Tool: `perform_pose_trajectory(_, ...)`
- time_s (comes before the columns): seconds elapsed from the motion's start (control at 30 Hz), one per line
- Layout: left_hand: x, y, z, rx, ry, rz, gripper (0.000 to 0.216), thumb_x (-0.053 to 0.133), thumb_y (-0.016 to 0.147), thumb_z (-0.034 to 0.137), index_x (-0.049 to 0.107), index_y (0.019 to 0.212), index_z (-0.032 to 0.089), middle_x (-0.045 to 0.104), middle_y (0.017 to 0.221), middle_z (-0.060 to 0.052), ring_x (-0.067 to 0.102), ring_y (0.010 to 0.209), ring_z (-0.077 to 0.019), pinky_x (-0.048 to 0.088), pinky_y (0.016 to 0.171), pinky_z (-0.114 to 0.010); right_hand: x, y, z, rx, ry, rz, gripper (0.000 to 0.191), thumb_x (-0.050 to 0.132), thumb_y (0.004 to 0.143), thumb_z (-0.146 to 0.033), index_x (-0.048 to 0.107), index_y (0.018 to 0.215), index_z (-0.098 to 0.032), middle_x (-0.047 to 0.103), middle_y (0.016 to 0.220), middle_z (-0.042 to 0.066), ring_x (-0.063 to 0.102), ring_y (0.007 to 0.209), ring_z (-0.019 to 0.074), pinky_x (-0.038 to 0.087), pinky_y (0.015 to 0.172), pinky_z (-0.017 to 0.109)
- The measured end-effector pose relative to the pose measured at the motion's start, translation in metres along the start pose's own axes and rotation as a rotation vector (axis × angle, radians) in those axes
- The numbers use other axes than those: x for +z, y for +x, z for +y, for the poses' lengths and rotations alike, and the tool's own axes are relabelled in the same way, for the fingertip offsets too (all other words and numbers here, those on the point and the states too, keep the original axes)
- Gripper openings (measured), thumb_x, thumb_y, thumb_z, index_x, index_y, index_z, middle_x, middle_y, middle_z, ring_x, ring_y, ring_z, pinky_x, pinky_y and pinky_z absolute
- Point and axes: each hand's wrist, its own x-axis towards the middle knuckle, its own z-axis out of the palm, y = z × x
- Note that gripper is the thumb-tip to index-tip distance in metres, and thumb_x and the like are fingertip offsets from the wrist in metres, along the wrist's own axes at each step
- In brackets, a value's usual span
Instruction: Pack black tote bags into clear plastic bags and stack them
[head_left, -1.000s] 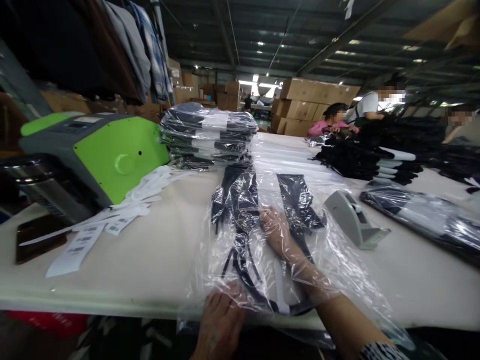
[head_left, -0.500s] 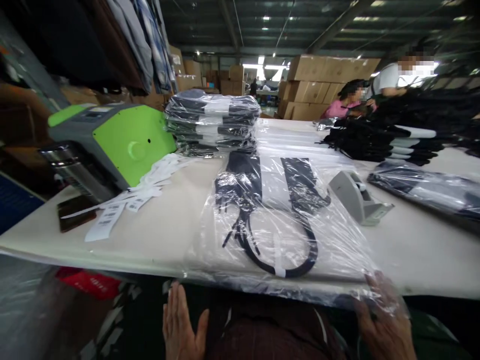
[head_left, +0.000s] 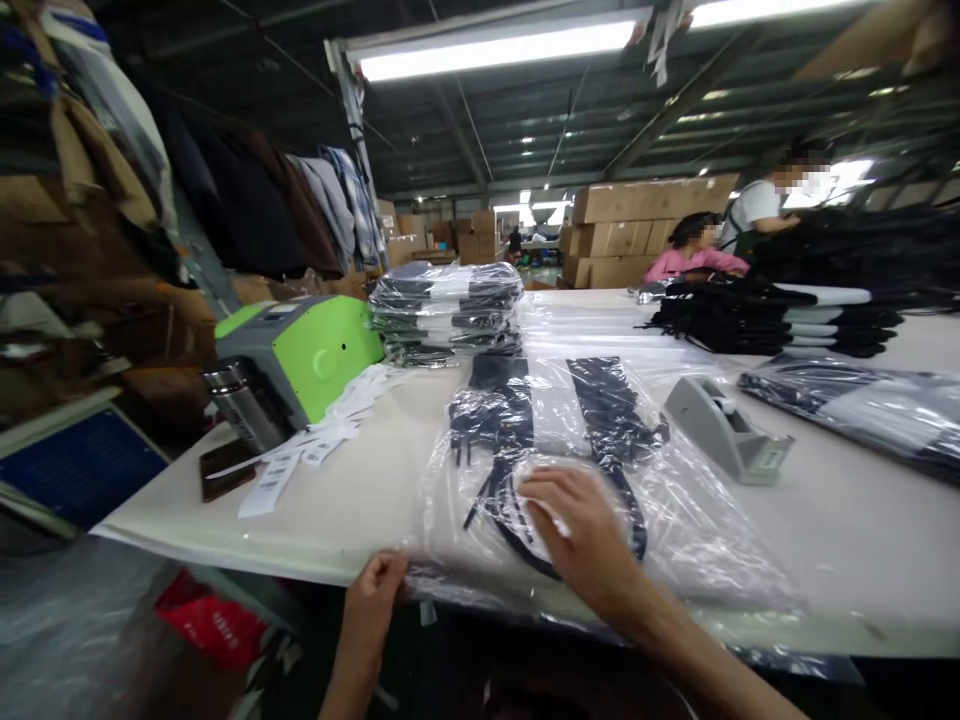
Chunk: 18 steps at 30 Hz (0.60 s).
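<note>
A clear plastic bag (head_left: 675,510) lies flat on the white table (head_left: 360,490) in front of me, with a black strappy garment (head_left: 607,410) inside it. My right hand (head_left: 585,535) rests palm down on top of the bag, fingers stretched flat over the garment's cords. My left hand (head_left: 373,600) pinches the bag's near left corner at the table's front edge.
A green and grey machine (head_left: 300,355) stands at the left with a steel flask (head_left: 240,400), a dark phone (head_left: 225,468) and paper labels (head_left: 322,430). Bagged garments are stacked (head_left: 446,305) behind. A grey tape dispenser (head_left: 724,425) sits to the right. Two people work at the far right.
My right hand has come out of the bag and now presses on top of it. My left hand rose from below the table to grip the bag's corner. The camera tilted up.
</note>
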Motion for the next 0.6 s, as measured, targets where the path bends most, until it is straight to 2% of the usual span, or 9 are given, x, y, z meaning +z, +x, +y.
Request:
perform_pose_trajectory(0.03,0.003,0.001,-0.001,0.008,-0.005,0.009,0.063,0.074,0.057,0.077,0.062,0.071,0.017,0.059,0.064,0.001,0.056,0.063,-0.0179,0.051,0.061,-0.030,0.027,0.021,-0.005,-0.081,-0.044,-0.136,0.024,0.049,0.099,-0.029,0.072,0.097,-0.026,0.073,0.100,0.006,0.063,0.103,0.0249,0.046,0.097,0.044)
perform_pose_trajectory(0.1,0.004,0.005,-0.007,0.017,-0.054,0.036,0.063,0.073,0.057,0.077,0.061,0.069,0.017,0.056,0.063,0.003,0.054,0.062,-0.0172,0.050,0.062,-0.030,0.074,0.050,-0.005,-0.166,-0.182,-0.318,0.025,0.055,0.098,-0.032,0.072,0.084,-0.020,0.073,0.090,0.007,0.063,0.095,0.0233,0.042,0.094,0.041)
perform_pose_trajectory(0.2,0.002,0.010,-0.016,0.011,-0.101,0.079,0.060,0.073,0.059,0.075,0.063,0.073,0.017,0.059,0.067,0.002,0.056,0.066,-0.0183,0.051,0.066,-0.032,0.115,0.064,0.014,-0.162,-0.326,-0.476,0.032,0.061,0.095,-0.043,0.073,0.082,-0.016,0.073,0.088,0.008,0.063,0.090,0.0227,0.039,0.090,0.038)
perform_pose_trajectory(0.27,0.002,0.013,-0.021,-0.010,-0.104,0.098,0.058,0.072,0.061,0.074,0.063,0.075,0.018,0.060,0.069,0.002,0.058,0.067,-0.0192,0.051,0.069,-0.034,0.120,0.061,0.029,-0.145,-0.355,-0.528,0.035,0.059,0.097,-0.045,0.073,0.082,-0.016,0.073,0.088,0.008,0.063,0.090,0.0215,0.037,0.087,0.036)
perform_pose_trajectory(0.47,0.003,0.014,-0.025,-0.001,0.025,0.095,0.058,0.061,0.064,0.080,0.064,0.072,0.022,0.064,0.068,0.001,0.063,0.070,-0.0235,0.053,0.075,-0.038,0.096,0.055,0.053,-0.157,-0.288,-0.618,0.041,0.056,0.099,-0.045,0.071,0.072,-0.017,0.072,0.081,0.005,0.062,0.085,0.0190,0.035,0.084,0.033)
perform_pose_trajectory(0.6,-0.004,0.008,-0.016,-0.036,0.096,0.080,0.063,0.053,0.068,0.085,0.066,0.074,0.024,0.066,0.069,-0.001,0.063,0.073,-0.0253,0.053,0.071,-0.035,0.080,0.065,0.045,0.017,-0.067,-0.680,0.032,0.061,0.097,-0.039,0.074,0.076,-0.018,0.073,0.080,0.003,0.065,0.079,0.0176,0.040,0.076,0.029)
